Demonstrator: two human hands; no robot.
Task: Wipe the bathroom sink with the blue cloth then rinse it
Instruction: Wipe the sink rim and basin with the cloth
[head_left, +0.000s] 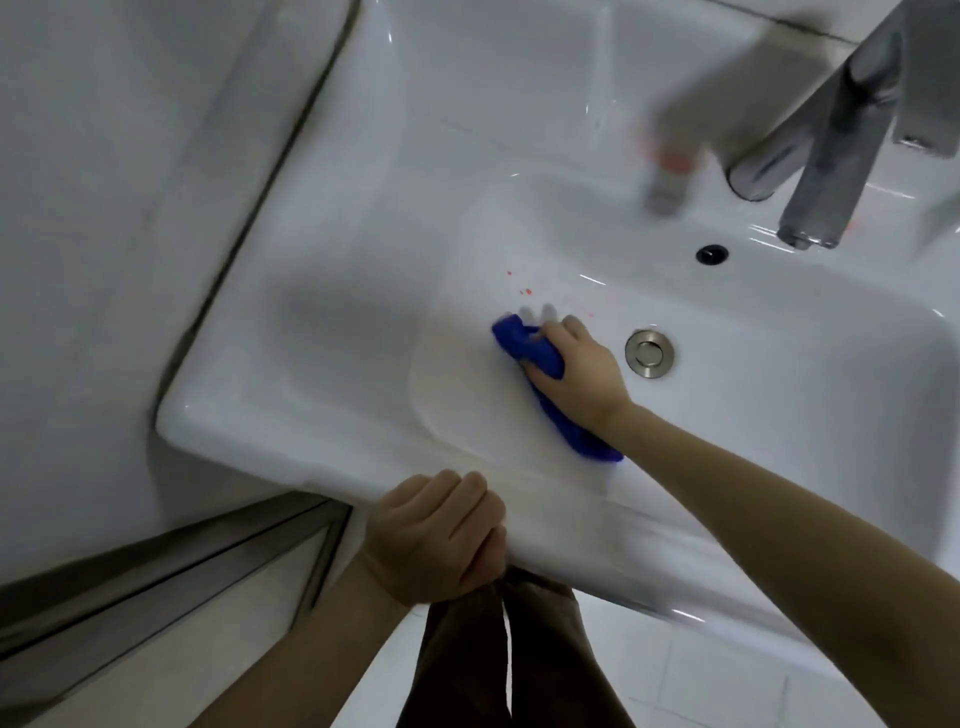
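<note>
Scene: We lean over a white bathroom sink (322, 322), seen from above, with the chrome tap (831, 171) at upper right and the floor showing beneath the front rim.

Cloth: The blue cloth (524, 343) lies bunched on the basin floor, just left of the metal drain (649, 353), its tail trailing back toward the front rim.

Right hand: Our right hand (576, 374) presses down on the cloth, fingers curled over the bunched end and gripping it against the porcelain.

Left hand: Our left hand (436, 540) is clenched over the sink's front edge, apparently bracing; it carries nothing else that we can see.

Marks: Small pink-red specks (527, 291) dot the basin just beyond the cloth; an overflow hole (711, 254) sits below the tap.

Handling: We judge the cloth light, soft and limp, likely damp, so it wads and folds rather than keeping a shape. The glazed basin looks slick, so the cloth should slide easily and may slip from under a loose palm.

Where to hold: We judge the bunched middle the best hold, palm flat on top and fingertips pinning the leading edge, with the loose tail gathered in.

Stage: Wiping appears under way; the specks are not yet reached, and no water runs from the tap, so rinsing seems still to come.
</note>
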